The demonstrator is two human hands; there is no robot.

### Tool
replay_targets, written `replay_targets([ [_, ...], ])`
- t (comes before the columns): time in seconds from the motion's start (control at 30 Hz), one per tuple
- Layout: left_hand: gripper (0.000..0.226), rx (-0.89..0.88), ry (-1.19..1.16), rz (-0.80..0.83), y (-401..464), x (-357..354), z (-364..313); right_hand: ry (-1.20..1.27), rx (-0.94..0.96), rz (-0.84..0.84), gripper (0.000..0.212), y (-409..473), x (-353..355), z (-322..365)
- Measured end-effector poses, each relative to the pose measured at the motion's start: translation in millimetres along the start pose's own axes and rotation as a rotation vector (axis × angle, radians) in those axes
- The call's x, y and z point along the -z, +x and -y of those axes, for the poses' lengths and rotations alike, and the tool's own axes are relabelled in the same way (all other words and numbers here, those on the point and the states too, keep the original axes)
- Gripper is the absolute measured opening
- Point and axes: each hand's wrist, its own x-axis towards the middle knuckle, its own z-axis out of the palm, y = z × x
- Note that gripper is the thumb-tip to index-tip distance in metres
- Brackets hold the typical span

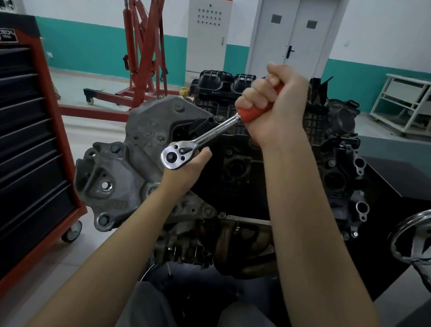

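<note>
A chrome ratchet wrench (207, 134) with a red handle is held above a car engine (235, 171) on a stand. My right hand (274, 102) grips the red handle in a fist at the upper end. My left hand (190, 168) is under the ratchet head, its fingers curled around whatever hangs below the head; that part is hidden by the hand. The grey cast engine bracket (126, 168) lies just left of the left hand.
A red-and-black tool cabinet (14, 142) on casters stands at the left. A red engine hoist (142, 44) is behind it. A chrome handwheel (424, 234) sits at the right. A white rack (421, 108) and grey double doors (297, 31) are at the back.
</note>
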Motion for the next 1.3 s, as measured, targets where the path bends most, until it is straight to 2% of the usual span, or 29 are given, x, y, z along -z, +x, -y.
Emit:
replay_targets([
  [0.07, 0.048, 0.031, -0.037, -0.058, 1, 0, 0, 0.061, 0.079, -0.028, 0.041, -13, 7, -9],
  [0.13, 0.036, -0.014, -0.104, -0.083, 2, 2, 1, 0.168, 0.195, -0.070, 0.042, -37, 22, -25],
  [0.2, 0.038, -0.087, -0.099, -0.063, 2, 2, -1, 0.284, 0.287, -0.126, 0.044, -66, 39, -44],
  [0.3, 0.043, -0.109, -0.070, -0.048, 0, 2, -2, 0.392, 0.341, -0.156, 0.044, -96, 52, -65],
  [0.47, 0.052, -0.052, -0.046, -0.067, 3, 0, -1, 0.307, 0.309, -0.108, 0.044, -74, 49, -47],
  [0.63, 0.048, 0.069, -0.031, -0.089, 2, 0, 1, 0.094, 0.099, -0.030, 0.045, -17, 20, -7],
  [0.73, 0.056, 0.022, -0.012, -0.050, 0, 0, 0, 0.016, 0.012, -0.020, 0.041, 1, 3, -1],
  [0.87, 0.047, 0.058, -0.045, -0.105, 2, 1, 1, 0.134, 0.122, -0.078, 0.040, -21, 13, -14],
  [0.97, 0.050, -0.022, -0.042, -0.070, 2, 2, 2, 0.311, 0.268, -0.175, 0.041, -62, 38, -40],
  [1.07, 0.051, -0.085, -0.006, -0.033, 1, 3, 0, 0.433, 0.316, -0.238, 0.042, -94, 52, -61],
  [1.17, 0.048, -0.094, -0.013, -0.020, 0, 3, -3, 0.417, 0.319, -0.214, 0.044, -94, 54, -60],
  [1.3, 0.044, -0.085, -0.030, -0.015, 1, 3, -2, 0.266, 0.249, -0.100, 0.046, -60, 43, -31],
])
